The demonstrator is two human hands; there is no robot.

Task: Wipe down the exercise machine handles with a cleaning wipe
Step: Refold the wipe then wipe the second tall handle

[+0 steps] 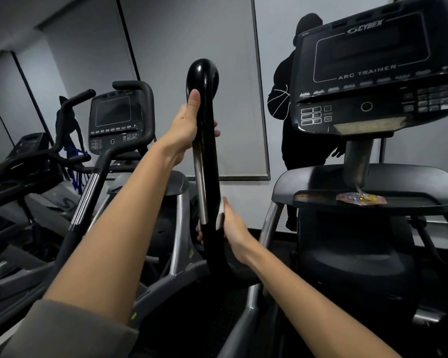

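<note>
The left hand (pixel 189 122) holds the upper part of the black handle (pixel 208 156), just under its rounded top. The thumb lies straight up along the near side of the handle, and the fingertips come around the far side, so this grip is closed around the handle. The right hand (pixel 232 226) is lower on the same handle, below the shiny metal strip. It presses a white wipe (pixel 219 215) against the right side of the handle; the thumb points up and the fingers curl around the back, with their tips showing on the left side. This grip is clamped on the wipe and the handle together. Only a small part of the wipe shows, between the palm and the handle.

To the right is the console (pixel 373 71) of the machine, with a dark screen. Under it, a small colourful packet (pixel 360 198) lies on the tray (pixel 321 196). Another machine (pixel 114 120) stands at the left, well apart.
</note>
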